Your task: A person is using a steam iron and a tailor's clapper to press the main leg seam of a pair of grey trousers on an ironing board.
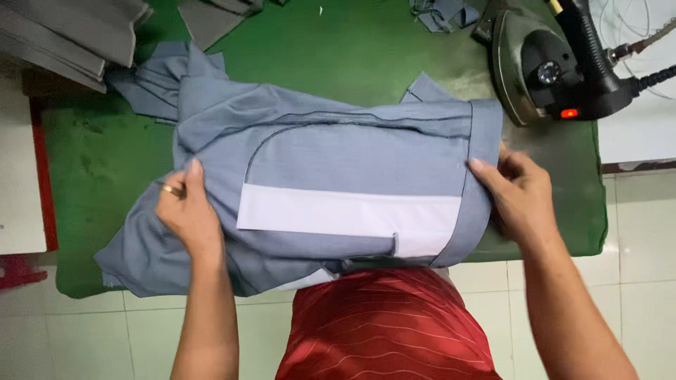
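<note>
A grey-blue garment (338, 151) lies spread across the green ironing table (105, 155), inside out, with a white rectangular lining strip (345, 213) facing me and a curved stitched seam above it. My left hand (186, 211), a ring on one finger, presses and grips the fabric at the garment's left side. My right hand (517, 193) holds the folded band at the garment's right edge, thumb on top of the cloth.
A steam iron (542, 67) with a lit red indicator and hoses rests at the table's far right corner. Folded grey fabric pieces (70, 32) lie stacked at the far left, more scraps (443, 13) at the back. White tiled floor (634, 232) lies below.
</note>
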